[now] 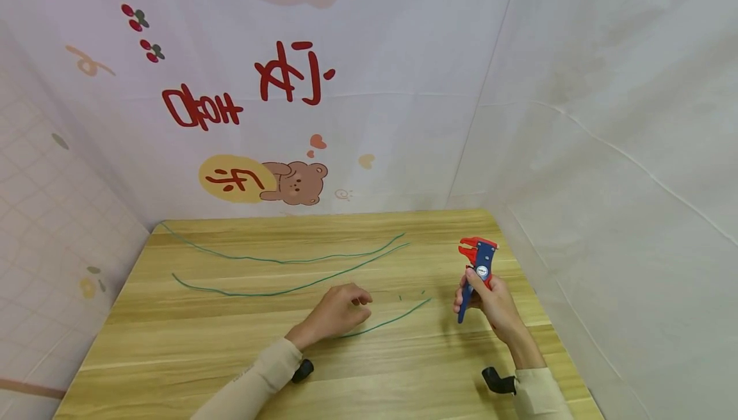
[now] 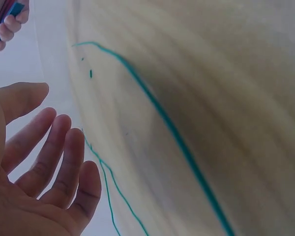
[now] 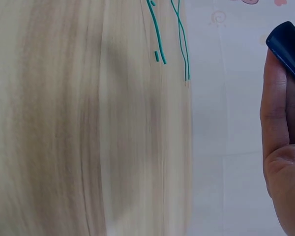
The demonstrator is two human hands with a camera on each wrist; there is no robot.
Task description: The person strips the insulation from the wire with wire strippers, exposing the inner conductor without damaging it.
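Note:
My right hand (image 1: 490,301) grips a red and blue wire stripper (image 1: 484,257) by its handles, jaws upward and to the left, above the right part of the table. In the right wrist view only its dark blue handle end (image 3: 287,46) shows. Over the middle of the table, my left hand (image 1: 340,311) has loosely bent fingers with nothing between them. A green wire (image 1: 392,321) lies under and beside that hand, partly hidden by it; the left wrist view shows this wire (image 2: 162,115) apart from the fingers. Two tiny green offcuts (image 1: 400,298) lie beyond its right end.
Two longer green wires, a rear one (image 1: 282,261) and a nearer one (image 1: 277,293), stretch across the wooden table (image 1: 144,337). Their right ends show bare copper (image 3: 187,83) in the right wrist view. Printed cloth (image 1: 392,119) hangs behind the table and at its sides.

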